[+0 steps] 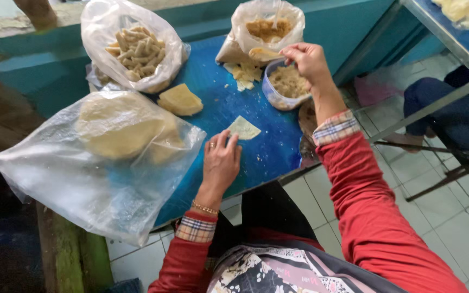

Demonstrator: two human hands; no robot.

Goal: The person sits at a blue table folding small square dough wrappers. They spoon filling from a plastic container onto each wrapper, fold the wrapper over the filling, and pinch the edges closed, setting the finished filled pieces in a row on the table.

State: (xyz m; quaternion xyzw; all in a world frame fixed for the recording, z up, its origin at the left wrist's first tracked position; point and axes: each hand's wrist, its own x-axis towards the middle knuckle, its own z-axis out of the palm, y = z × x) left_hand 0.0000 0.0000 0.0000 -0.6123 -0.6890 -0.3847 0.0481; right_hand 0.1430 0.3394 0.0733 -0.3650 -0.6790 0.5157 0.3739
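Your left hand lies flat at the centre of the frame, fingers together and stretched out, their tips touching the lower edge of a thin wrapper sheet. That sheet is pale yellow, roughly triangular and lies flat just above your fingers. Your right hand, in the upper middle of the frame, hovers over a small clear plastic tub of crumbly beige filling, fingertips pinched together; you cannot tell whether a bit of filling sits between them.

The surface is a blue table with a teal wall behind it. In the left half sits a large clear bag of stacked wrappers, and beside it a loose wedge of wrappers. At the upper left, 1 bag holds finished rolls; at the top centre another bag holds brownish crumbs. Pale floor tiles fill the lower right.
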